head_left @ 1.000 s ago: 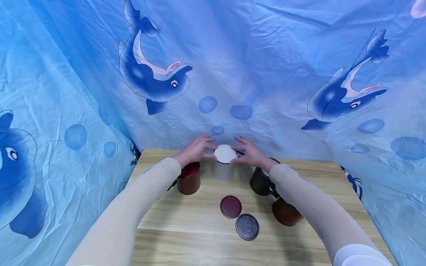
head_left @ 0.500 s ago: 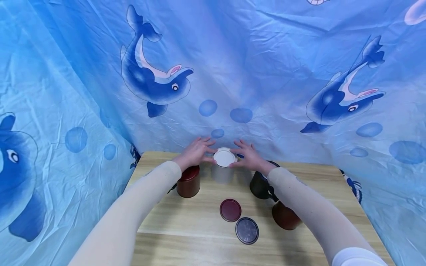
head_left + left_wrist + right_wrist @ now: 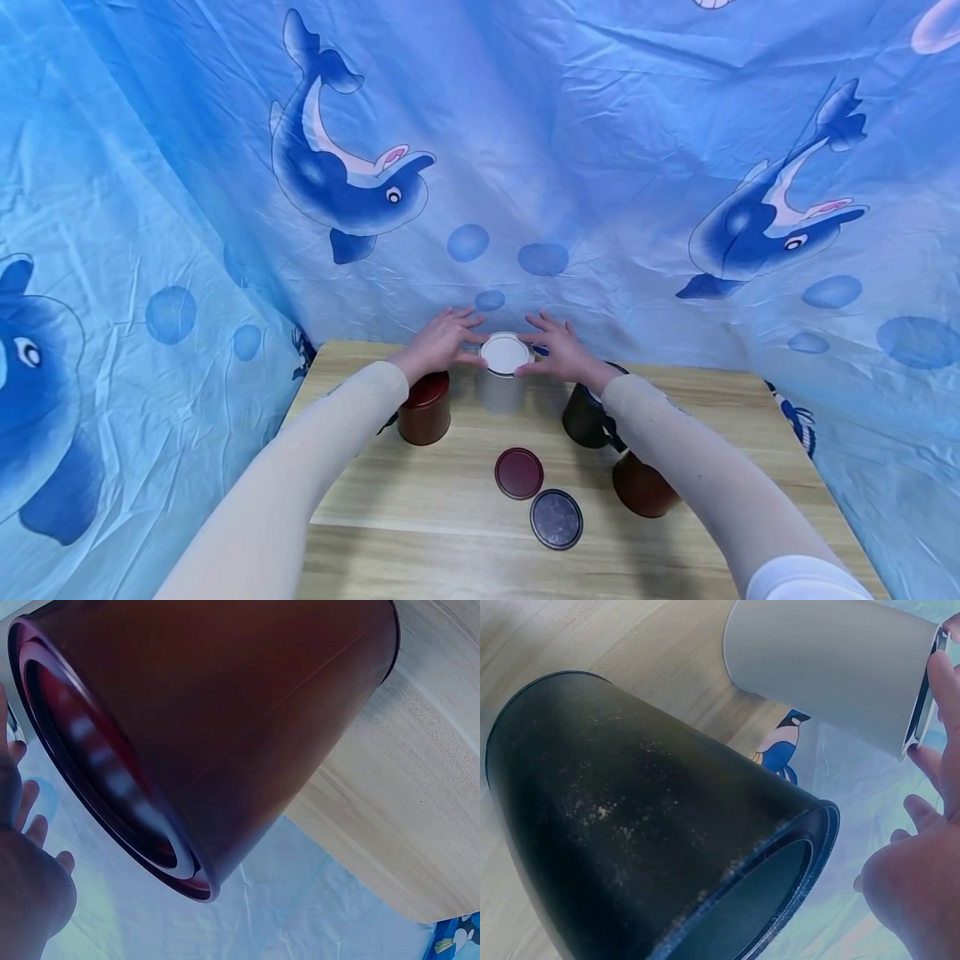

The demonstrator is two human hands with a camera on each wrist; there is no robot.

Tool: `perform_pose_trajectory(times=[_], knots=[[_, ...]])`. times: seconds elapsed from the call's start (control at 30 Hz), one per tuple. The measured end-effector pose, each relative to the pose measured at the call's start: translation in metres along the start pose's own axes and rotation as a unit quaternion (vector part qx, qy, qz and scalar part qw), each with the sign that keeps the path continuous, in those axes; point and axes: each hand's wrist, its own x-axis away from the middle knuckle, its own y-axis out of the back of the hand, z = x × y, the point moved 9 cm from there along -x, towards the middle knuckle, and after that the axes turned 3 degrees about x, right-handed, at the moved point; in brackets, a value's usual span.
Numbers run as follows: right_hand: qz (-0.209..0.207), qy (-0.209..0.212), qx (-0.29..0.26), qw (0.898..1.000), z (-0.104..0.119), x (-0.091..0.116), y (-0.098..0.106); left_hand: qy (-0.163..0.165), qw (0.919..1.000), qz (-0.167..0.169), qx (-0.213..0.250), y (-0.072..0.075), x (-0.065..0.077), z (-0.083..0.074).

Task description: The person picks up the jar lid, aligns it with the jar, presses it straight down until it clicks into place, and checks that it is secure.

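Pinching opposite edges of a round white lid [image 3: 504, 355], the left hand [image 3: 441, 342] and right hand [image 3: 561, 350] hold it face-up on an upright white cylindrical can [image 3: 502, 396], long axis vertical, far-middle on the wooden counter [image 3: 420, 500]; right, a lidless black cylindrical can [image 3: 583, 421], contents unclear.

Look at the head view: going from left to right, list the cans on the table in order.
Red can, white can, black can, another red can, partly hidden by the right sleeve.
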Motion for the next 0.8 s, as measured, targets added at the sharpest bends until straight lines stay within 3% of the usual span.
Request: perform_pose_trajectory(times=[0.8], knots=[[0.017,-0.01,0.006,1.0,-0.0079,-0.0013,-0.0003,-0.002,0.9999,0.01,0.002,0.0051,-0.007,-0.0031]])
